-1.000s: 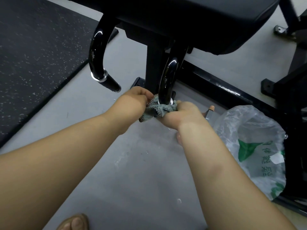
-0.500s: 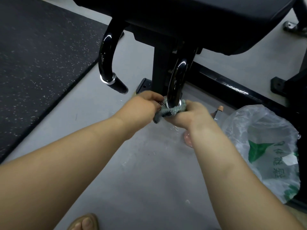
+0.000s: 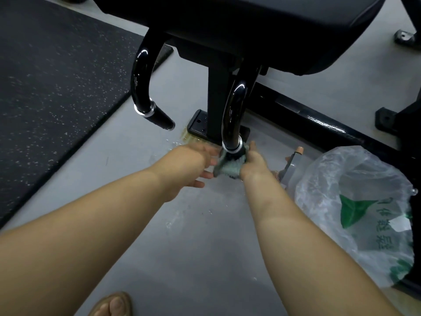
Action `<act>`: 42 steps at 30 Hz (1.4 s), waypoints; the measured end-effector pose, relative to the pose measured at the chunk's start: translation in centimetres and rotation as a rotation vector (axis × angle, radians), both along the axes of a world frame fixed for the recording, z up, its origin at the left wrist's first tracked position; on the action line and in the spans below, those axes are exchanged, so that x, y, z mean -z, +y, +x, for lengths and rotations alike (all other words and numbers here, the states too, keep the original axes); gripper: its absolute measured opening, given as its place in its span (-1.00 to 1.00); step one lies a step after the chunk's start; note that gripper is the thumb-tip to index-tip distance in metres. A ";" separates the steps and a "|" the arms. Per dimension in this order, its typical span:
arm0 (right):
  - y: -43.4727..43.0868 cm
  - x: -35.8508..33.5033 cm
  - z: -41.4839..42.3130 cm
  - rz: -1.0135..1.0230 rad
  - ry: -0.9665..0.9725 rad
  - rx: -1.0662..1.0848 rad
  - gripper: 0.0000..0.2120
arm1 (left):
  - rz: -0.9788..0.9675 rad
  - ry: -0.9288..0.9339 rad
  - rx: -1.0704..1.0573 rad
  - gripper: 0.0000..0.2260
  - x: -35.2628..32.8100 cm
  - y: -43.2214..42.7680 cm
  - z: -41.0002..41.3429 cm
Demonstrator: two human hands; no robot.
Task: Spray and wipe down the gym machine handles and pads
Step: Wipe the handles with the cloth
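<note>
Your right hand (image 3: 255,164) has its fingers curled round the grey-green cloth (image 3: 229,168). The cloth is bunched over the grip end of the near handle (image 3: 232,115), just below the chrome collar. Your left hand (image 3: 190,166) is blurred beside the cloth. Its fingers (image 3: 201,174) look stretched out rather than curled, and I cannot tell whether they touch it. With only one hand clamping, the cloth may slide off the grip's end and drop onto the floor (image 3: 193,258), picking up grit. Wet patches lie between the machine and your sandalled foot (image 3: 114,303), so you could slip. Working this close in, you could overlook the far handle (image 3: 145,92) and the pad (image 3: 250,26).
</note>
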State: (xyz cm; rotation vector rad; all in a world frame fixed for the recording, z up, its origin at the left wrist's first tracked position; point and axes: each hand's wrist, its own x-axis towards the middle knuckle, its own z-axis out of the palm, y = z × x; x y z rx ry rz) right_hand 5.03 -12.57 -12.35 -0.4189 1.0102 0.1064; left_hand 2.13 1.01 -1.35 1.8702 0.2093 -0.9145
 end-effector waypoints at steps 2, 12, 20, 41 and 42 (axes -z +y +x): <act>-0.1 0.8 -0.2 -0.056 -0.060 0.000 -0.60 | -0.004 -0.047 0.024 -0.72 0.0 0.5 -0.3; 1.6 -1.9 -2.2 -0.547 -0.094 -0.064 -0.83 | -0.049 -0.019 -0.155 -0.63 -0.3 -1.2 0.3; 6.1 -7.2 -5.5 -0.533 -0.398 -0.043 -0.56 | -0.163 0.081 -0.354 -0.78 -0.7 -1.2 1.4; 4.7 -9.4 -4.2 -1.368 -0.562 -0.171 -0.55 | -0.173 -0.160 -0.127 -0.72 -1.7 -0.5 1.1; 4.5 -10.2 -3.8 -1.275 -0.559 -0.163 -0.58 | -0.190 -0.196 -0.144 -0.73 -2.0 -0.5 1.2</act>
